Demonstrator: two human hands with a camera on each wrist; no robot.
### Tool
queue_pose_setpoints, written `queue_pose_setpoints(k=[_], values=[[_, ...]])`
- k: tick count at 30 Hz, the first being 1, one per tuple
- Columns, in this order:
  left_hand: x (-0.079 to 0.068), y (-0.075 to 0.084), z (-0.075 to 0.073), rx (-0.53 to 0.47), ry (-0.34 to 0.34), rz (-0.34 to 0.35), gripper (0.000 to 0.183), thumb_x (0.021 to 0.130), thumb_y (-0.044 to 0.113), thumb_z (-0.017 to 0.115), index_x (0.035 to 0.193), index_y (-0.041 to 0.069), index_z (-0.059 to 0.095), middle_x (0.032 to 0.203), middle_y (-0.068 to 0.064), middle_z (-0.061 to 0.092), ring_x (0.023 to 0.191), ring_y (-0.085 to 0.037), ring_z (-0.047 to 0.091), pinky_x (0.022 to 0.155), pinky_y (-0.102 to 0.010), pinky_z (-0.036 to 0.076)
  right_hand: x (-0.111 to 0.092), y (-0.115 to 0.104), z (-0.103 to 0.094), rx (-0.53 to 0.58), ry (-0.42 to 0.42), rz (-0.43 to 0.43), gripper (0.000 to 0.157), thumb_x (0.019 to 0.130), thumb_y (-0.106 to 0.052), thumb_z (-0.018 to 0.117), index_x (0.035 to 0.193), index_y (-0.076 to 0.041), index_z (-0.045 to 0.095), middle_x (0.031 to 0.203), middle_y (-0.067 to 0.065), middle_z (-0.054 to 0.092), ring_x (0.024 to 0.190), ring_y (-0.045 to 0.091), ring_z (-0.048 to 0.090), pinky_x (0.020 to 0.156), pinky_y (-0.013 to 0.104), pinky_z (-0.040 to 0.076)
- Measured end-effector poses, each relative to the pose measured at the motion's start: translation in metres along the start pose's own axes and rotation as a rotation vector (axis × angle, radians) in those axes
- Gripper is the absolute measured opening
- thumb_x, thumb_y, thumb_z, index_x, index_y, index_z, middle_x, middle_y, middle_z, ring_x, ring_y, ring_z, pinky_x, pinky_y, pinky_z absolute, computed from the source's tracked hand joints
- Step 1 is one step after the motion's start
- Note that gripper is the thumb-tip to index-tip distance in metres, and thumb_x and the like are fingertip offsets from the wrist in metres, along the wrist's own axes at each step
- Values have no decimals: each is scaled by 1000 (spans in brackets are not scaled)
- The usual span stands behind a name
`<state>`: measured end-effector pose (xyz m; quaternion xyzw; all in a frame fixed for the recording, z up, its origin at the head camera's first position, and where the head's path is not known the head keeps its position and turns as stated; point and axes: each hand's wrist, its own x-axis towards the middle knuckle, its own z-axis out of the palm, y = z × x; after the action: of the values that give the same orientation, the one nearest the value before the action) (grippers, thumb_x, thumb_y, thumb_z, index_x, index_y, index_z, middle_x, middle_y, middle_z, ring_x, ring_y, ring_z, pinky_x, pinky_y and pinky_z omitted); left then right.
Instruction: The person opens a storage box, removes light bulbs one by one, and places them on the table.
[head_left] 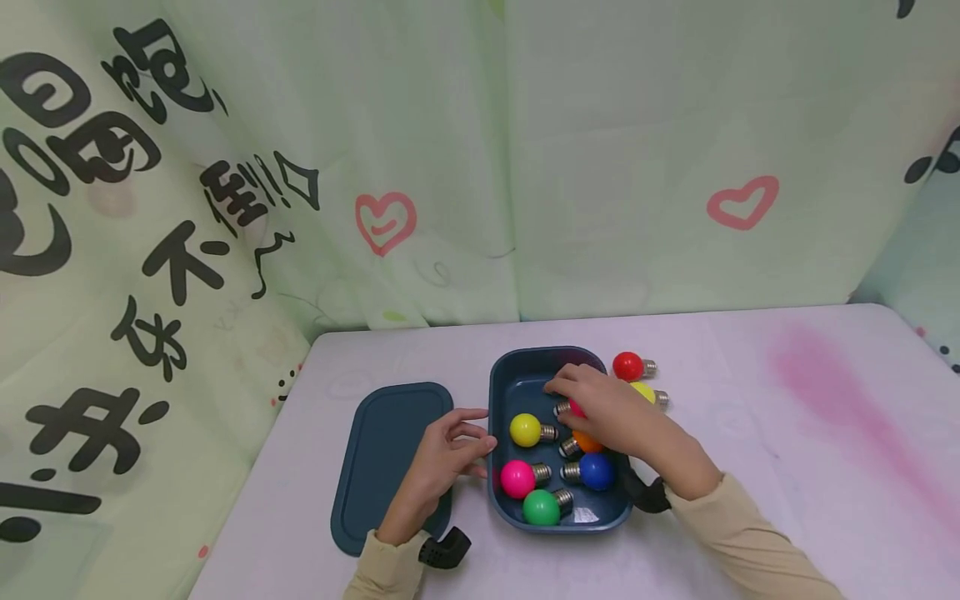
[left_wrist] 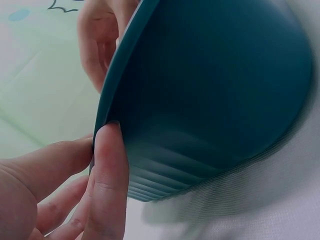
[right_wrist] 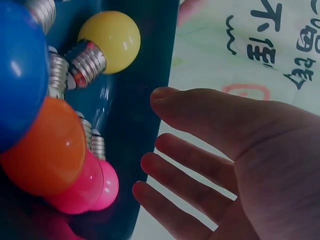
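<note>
A dark blue container [head_left: 547, 527] holds several coloured light bulbs. Inside are a yellow bulb [head_left: 525, 430], a pink bulb [head_left: 517, 479], a green bulb [head_left: 542, 507], a blue bulb [head_left: 597, 472] and an orange bulb [right_wrist: 50, 150]. Another pink bulb [head_left: 576, 408] is partly covered by my right hand [head_left: 611, 410]. That hand reaches over the container's right side, and in the right wrist view its fingers are extended and hold nothing. At the container's left rim, my left hand [head_left: 446, 458] pinches the edge between thumb and finger, as the left wrist view shows.
A flat dark blue lid [head_left: 401, 417] lies left of the container, partly behind my left forearm. A red bulb [head_left: 628, 367] and a yellow bulb [head_left: 643, 391] lie on the white table [head_left: 750, 467] beyond the container's right side. A printed curtain [head_left: 600, 167] hangs behind the table.
</note>
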<state>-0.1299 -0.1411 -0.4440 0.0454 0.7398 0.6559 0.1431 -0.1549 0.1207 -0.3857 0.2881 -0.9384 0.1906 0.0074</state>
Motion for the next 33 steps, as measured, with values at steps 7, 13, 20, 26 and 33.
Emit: queue_pose_setpoints(k=[7, 13, 20, 26, 33], values=[[0, 0, -1, -7, -1, -10, 51, 90, 18, 74, 135, 2, 55, 99, -9, 66, 74, -14, 69, 66, -31, 62, 4, -10, 8, -24, -43, -24, 42, 85, -19, 79, 123, -6, 66, 116, 9, 64, 106, 24, 64, 82, 37, 61], [0, 1, -1, -7, -7, -8, 51, 91, 18, 74, 135, 3, 55, 100, -10, 66, 75, -14, 69, 66, -30, 62, 9, -18, 12, -31, -80, -29, 43, 86, -20, 78, 125, -7, 66, 119, 10, 64, 109, 25, 64, 84, 39, 60], [0, 1, -1, -1, -8, -9, 51, 91, 19, 74, 135, 3, 55, 101, -10, 67, 75, -14, 70, 66, -30, 61, 14, -22, 17, -49, -104, -52, 43, 85, -17, 79, 125, -6, 66, 121, 13, 64, 113, 29, 63, 84, 41, 60], [-1, 1, -1, 6, -6, -10, 51, 91, 19, 74, 135, 3, 55, 101, -11, 67, 75, -14, 70, 66, -30, 62, 20, -24, 21, -44, -122, -79, 45, 83, -16, 81, 123, -4, 67, 114, 14, 66, 108, 29, 64, 82, 40, 61], [0, 1, -1, 5, -6, -9, 51, 90, 20, 74, 135, 3, 56, 101, -10, 66, 76, -15, 70, 67, -30, 62, 24, -24, 26, -33, -167, -95, 44, 83, -16, 81, 122, -3, 66, 108, 11, 65, 100, 26, 66, 83, 40, 61]])
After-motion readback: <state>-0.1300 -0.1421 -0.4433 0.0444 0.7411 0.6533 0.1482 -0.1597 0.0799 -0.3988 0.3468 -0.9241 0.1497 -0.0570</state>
